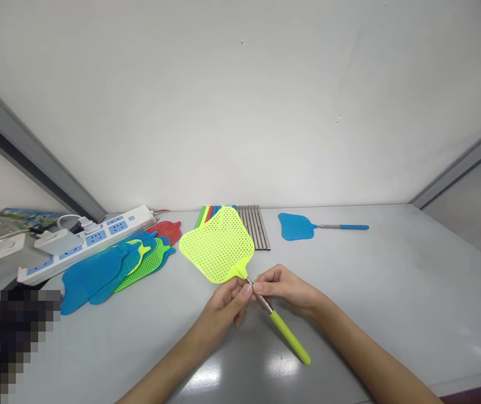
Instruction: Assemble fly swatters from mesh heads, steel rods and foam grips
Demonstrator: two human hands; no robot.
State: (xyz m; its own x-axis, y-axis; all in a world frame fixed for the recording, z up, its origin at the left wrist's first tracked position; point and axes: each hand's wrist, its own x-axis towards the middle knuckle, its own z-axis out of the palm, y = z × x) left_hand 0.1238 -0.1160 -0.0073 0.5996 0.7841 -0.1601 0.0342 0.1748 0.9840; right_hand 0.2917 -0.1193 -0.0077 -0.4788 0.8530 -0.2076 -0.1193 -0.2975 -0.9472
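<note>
Pale wall [240,123] fills the upper frame, and below it a grey surface [392,292] carries everything I work with. At the centre of the frame I have a yellow swatter [219,247], its perforated head tilted toward the upper left and its yellow-green handle [291,338] slanting toward the lower right. My left hand [227,303] closes its thumb and fingers around the thin metal shaft [264,303] just below the head; my right hand [284,287] pinches the same shaft right beside it.

As I judge it, one piece is complete: the blue swatter [297,226] at the right of centre, lying flat with head, shaft and handle in line. The one I hold looks nearly so, with all three parts lined up, though my fingers hide whether the joint is fully seated.

Much seems left. At the left, loose blue heads [92,275] overlap a green head [145,269], with a red head [166,230] behind, beside a white power strip [139,216]. Behind my swatter lie coloured tubes [200,216] and a row of metal rods [259,227].
</note>
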